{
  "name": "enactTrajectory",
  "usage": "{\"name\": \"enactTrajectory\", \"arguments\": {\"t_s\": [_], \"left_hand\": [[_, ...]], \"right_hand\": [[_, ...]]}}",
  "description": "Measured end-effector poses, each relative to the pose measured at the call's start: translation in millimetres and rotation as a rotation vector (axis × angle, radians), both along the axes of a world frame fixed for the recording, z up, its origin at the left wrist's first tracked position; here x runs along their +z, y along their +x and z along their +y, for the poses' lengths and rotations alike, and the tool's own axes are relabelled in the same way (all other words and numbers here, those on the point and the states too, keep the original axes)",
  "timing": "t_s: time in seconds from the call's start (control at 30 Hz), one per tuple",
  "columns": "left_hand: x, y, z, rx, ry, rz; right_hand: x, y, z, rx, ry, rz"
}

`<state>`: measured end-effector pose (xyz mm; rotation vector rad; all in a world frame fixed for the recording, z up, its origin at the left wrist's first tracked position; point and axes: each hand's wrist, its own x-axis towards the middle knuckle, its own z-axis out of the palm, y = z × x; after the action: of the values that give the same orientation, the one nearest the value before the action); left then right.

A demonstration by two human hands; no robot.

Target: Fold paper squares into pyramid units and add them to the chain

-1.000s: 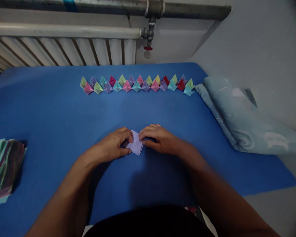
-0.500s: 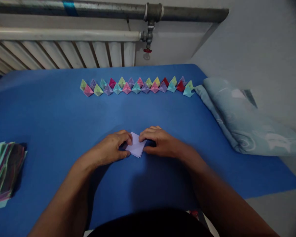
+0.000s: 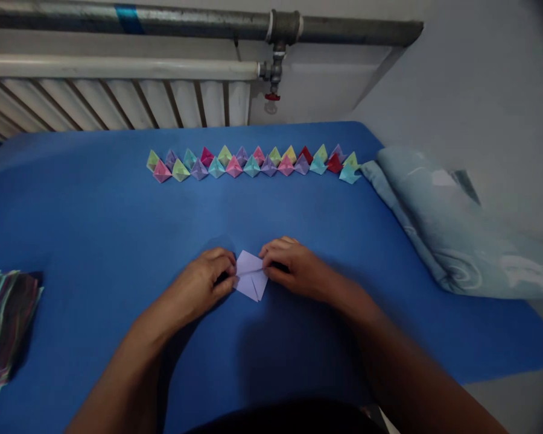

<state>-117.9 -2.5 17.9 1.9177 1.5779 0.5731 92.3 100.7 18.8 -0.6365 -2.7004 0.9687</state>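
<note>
Between my hands is a small folded sheet of lilac origami paper (image 3: 250, 278), roughly diamond-shaped, with a crease across its middle and a slit between flaps on its near half. My left hand (image 3: 210, 275) pinches its left corner between thumb and fingers. At the opposite corner, my right hand (image 3: 294, 265) grips the paper in the same way, thumb below and fingers curled above. Parts of both corners are hidden by the fingertips. Beyond my hands stand two rows of folded paper pieces (image 3: 252, 166) in pink, green, blue, purple, yellow and red.
A blue cover (image 3: 117, 223) spreads over the work surface. At the left edge lies a stack of coloured paper sheets (image 3: 9, 328). A folded pale-teal cloth (image 3: 434, 223) rests on the right by the wall. A white radiator (image 3: 117, 102) and a metal pipe (image 3: 199, 21) run along the back.
My fingers have shifted to the paper's left and right corners. More of its face now shows, with a crosswise crease and a slit in the near half. The view has tilted slightly.
</note>
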Motion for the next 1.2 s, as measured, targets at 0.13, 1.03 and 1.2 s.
{"name": "enactTrajectory", "arguments": {"t_s": [0.13,1.03,1.2], "left_hand": [[0.6,1.4,-0.9,0.055,-0.004,0.051],[-10.5,26.9,-3.2,-0.083,0.274,0.296],[-13.7,29.4,-5.4,-0.123,0.189,0.25]], "right_hand": [[1.3,-1.4,-0.2,-0.054,-0.027,-0.019],[-6.2,-8.8,-7.2,-0.214,0.059,-0.069],[-7.5,-7.3,-9.0,-0.255,0.079,-0.085]]}}
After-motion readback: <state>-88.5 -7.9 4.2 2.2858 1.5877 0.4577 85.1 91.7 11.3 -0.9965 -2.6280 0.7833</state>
